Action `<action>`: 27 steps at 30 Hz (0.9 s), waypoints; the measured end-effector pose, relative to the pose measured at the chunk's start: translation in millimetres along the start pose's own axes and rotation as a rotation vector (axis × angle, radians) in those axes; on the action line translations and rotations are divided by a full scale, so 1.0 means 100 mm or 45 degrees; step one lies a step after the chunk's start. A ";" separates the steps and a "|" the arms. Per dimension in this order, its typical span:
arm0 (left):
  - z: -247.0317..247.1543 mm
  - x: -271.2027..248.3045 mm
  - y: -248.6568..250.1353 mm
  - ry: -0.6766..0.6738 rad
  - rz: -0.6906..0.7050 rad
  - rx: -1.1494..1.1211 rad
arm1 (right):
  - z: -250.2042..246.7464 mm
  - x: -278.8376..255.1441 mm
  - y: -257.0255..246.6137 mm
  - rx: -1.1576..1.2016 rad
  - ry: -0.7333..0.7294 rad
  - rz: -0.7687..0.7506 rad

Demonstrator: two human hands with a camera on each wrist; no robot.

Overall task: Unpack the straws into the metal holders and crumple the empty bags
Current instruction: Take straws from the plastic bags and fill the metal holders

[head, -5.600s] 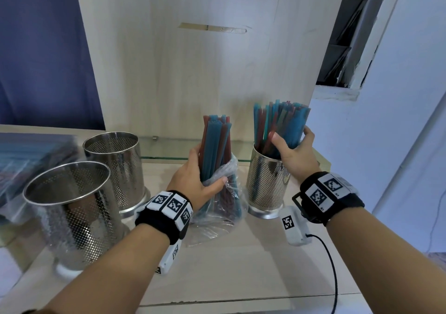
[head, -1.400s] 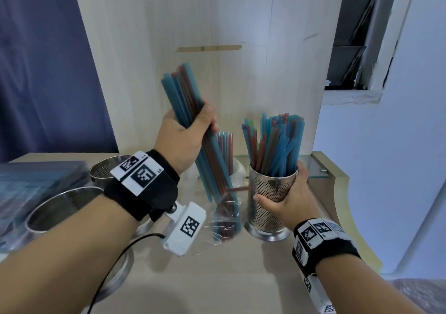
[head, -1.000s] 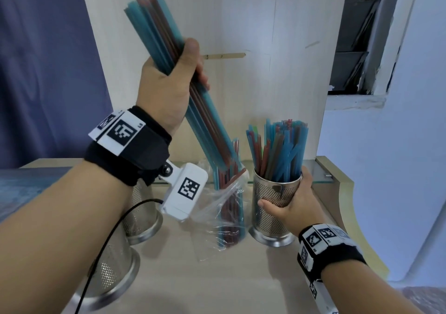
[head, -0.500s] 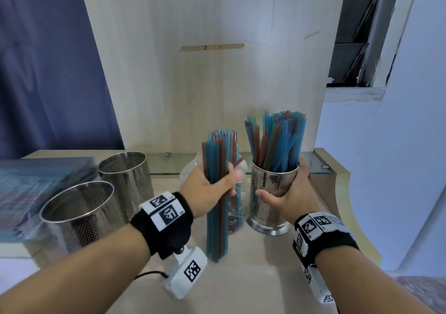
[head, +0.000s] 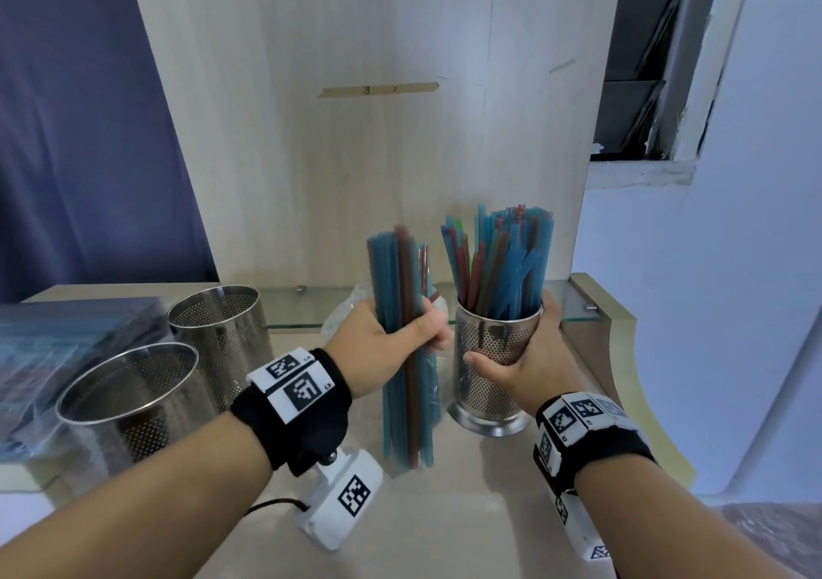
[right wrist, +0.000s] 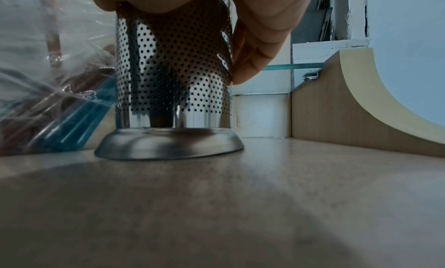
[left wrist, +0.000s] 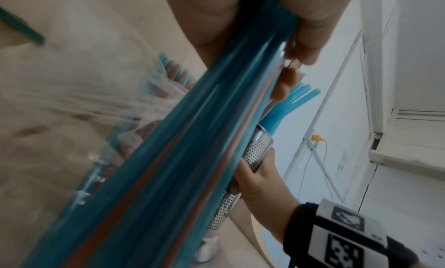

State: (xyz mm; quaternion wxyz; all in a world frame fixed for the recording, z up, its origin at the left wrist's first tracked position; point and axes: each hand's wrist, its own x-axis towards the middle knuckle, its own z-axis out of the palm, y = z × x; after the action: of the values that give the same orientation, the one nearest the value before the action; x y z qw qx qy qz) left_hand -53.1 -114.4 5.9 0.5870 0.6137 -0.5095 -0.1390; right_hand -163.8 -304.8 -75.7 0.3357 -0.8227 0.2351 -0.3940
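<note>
My left hand (head: 382,338) grips an upright straw bundle (head: 402,347), its ends at the table (head: 445,529); right hand (head: 525,356) clasps the near-full holder (head: 493,369). I'd square ends, lift clear, feed in slowly.

No readable text; only black-and-white square code markers on wristbands (head: 297,389) and wrist cameras (head: 342,505).
</note>
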 end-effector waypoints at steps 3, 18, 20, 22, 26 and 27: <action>0.05 0.10 -0.01 -0.088 -0.077 0.169 | 0.01 0.00 0.01 0.009 0.010 -0.004; -0.29 0.79 0.08 0.384 -0.257 -0.284 | -0.01 0.02 0.01 0.075 -0.061 0.006; -0.25 0.83 0.33 0.331 -0.176 -0.299 | -0.02 0.01 0.00 0.076 -0.059 0.013; -0.18 0.87 0.60 0.246 -0.109 -0.341 | -0.03 0.01 -0.02 0.064 -0.064 0.024; 0.05 0.90 0.98 0.122 0.032 -0.580 | -0.04 0.00 -0.07 0.000 -0.070 0.057; 0.14 0.91 1.02 0.173 0.079 -0.631 | -0.04 0.01 -0.07 -0.021 -0.068 0.064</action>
State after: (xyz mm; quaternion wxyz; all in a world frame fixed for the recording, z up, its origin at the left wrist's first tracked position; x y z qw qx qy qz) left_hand -70.8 -172.3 129.1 0.7562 0.4431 -0.4379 -0.2001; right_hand -165.6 -302.0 -68.8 0.3448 -0.8295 0.2500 -0.3613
